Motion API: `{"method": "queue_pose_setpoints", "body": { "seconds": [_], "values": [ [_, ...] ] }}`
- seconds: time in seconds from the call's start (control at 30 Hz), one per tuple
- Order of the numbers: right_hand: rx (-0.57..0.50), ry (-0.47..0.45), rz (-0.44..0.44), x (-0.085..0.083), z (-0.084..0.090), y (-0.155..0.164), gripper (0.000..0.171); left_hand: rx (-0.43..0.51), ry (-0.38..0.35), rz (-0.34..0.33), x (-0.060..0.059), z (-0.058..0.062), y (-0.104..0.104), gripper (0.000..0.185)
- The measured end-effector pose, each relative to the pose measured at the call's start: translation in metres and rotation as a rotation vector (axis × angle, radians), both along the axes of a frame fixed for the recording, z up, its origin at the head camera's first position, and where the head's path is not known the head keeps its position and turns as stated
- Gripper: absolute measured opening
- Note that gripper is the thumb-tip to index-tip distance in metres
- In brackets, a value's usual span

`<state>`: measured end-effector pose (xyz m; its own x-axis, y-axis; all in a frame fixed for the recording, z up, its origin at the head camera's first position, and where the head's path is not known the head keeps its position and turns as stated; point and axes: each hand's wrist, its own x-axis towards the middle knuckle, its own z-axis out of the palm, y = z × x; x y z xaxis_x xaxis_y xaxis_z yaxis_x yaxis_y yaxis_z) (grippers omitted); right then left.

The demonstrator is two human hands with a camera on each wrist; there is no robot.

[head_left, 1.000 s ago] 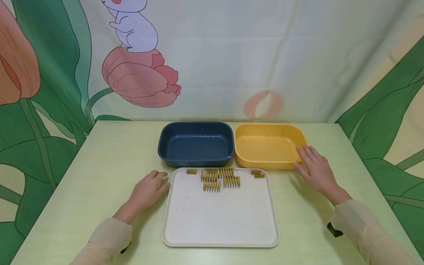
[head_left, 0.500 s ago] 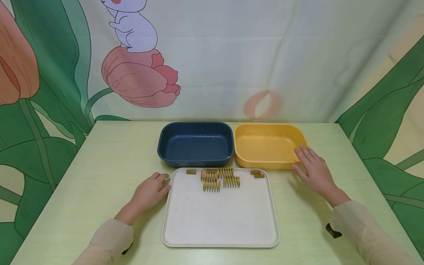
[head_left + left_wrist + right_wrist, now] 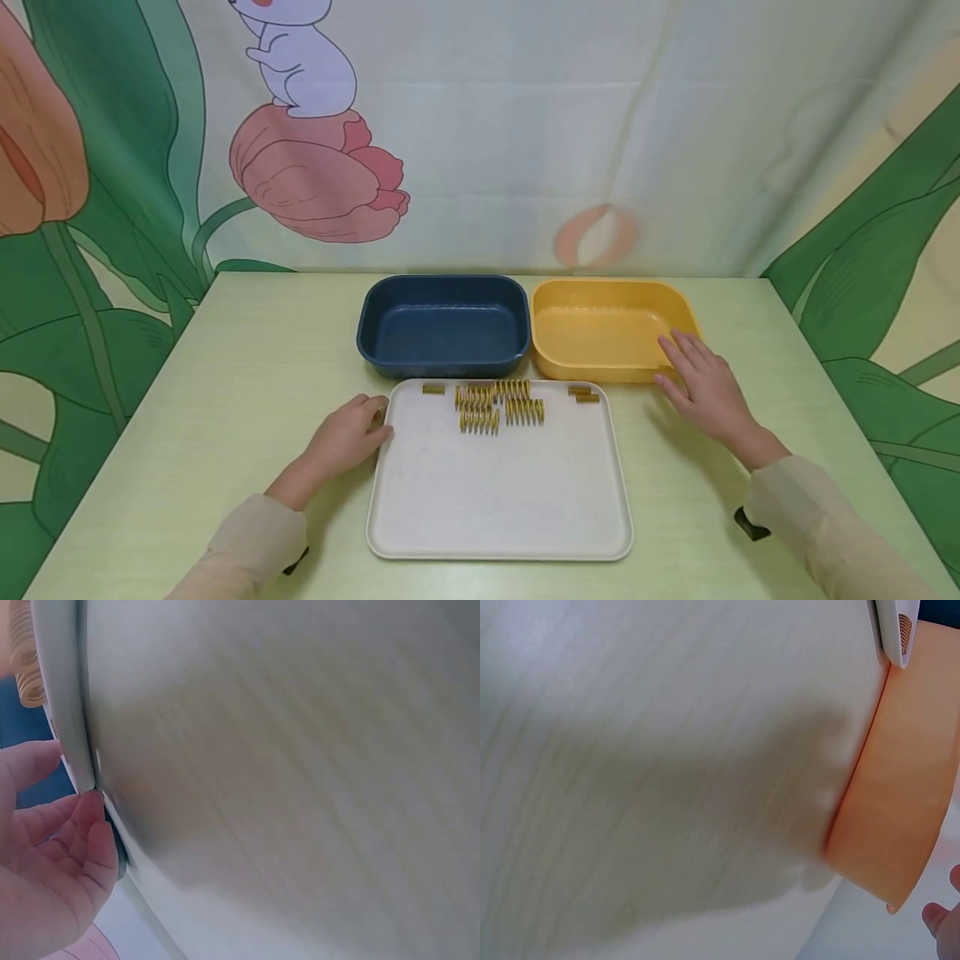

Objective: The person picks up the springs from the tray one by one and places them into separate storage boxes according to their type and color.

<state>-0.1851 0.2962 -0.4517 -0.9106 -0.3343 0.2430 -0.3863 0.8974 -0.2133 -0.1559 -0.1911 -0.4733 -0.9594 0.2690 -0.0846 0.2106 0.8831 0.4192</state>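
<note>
The gold springs (image 3: 495,402) lie bunched along the far edge of the white tray (image 3: 498,500), just short of the blue bin (image 3: 442,325) and yellow bin (image 3: 603,327). Your left hand (image 3: 345,435), fingers loosely curled and holding nothing, touches the tray's left rim; nudge it and the springs may roll over the low lip onto the tabletop (image 3: 247,375). Your right hand (image 3: 705,383) lies flat with straight fingers on the yellow bin's near right corner; lean on it and the bin could tip or slide.
</note>
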Motion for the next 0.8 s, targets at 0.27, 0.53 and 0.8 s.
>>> {"method": "queue_pose_setpoints", "body": {
  "seconds": [0.27,0.53,0.8],
  "values": [
    [0.006,-0.024,-0.004,0.001,-0.001,-0.003,0.060,0.020,-0.045,0.013,0.000,0.001,0.003,0.041],
    [-0.009,0.013,0.017,0.003,-0.002,-0.005,0.059,0.060,-0.027,0.025,0.000,0.001,0.006,0.035],
    [-0.015,0.006,0.034,0.003,-0.004,-0.008,0.059,0.106,-0.025,0.068,0.003,0.006,0.012,0.036]
  ]
}}
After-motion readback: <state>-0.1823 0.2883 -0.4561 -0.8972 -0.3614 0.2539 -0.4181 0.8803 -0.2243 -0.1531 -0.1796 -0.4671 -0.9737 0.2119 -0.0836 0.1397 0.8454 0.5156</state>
